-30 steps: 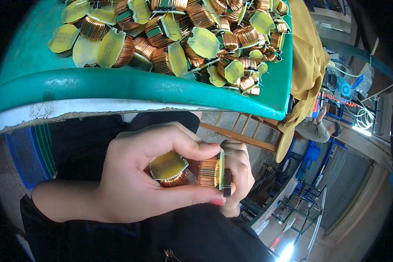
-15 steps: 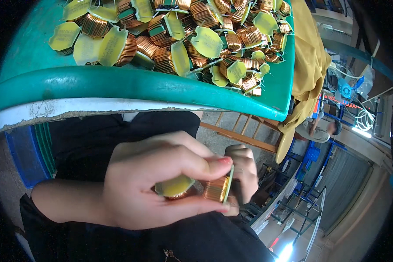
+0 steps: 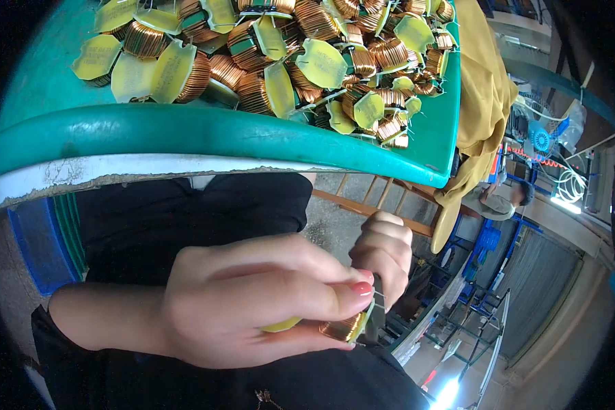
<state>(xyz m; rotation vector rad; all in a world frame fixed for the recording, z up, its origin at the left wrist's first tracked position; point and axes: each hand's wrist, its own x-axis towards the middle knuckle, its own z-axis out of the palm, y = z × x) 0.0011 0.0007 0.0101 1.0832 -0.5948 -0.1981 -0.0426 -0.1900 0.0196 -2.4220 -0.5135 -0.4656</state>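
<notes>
My left hand (image 3: 246, 304) is closed, pinching a copper-wound toroid coil (image 3: 342, 328) between thumb and fingers. That coil has a yellow-green base plate with thin wire pins, facing my right hand. Tucked in the palm is a second coil, of which only a bit of its yellow plate (image 3: 282, 324) shows. My right hand (image 3: 384, 256) is curled in a fist around a tool with a flat grey metal blade (image 3: 374, 329); its handle is hidden. The blade lies right against the plate's pin side; whether it touches a pin I cannot tell.
Beyond my hands, a green tray (image 3: 205, 130) holds a heap of similar coils (image 3: 321, 63) and rests on a white, chipped table edge (image 3: 137, 164). A blue crate (image 3: 42, 242) stands at the left. Mustard cloth (image 3: 482, 89) hangs by a wooden chair (image 3: 376, 212); another person (image 3: 506, 200) is farther right.
My left hand has tilted and shifted slightly down, covering more of the second coil. My right fist has turned, so the metal blade shows more plainly beside the held coil's plate.
</notes>
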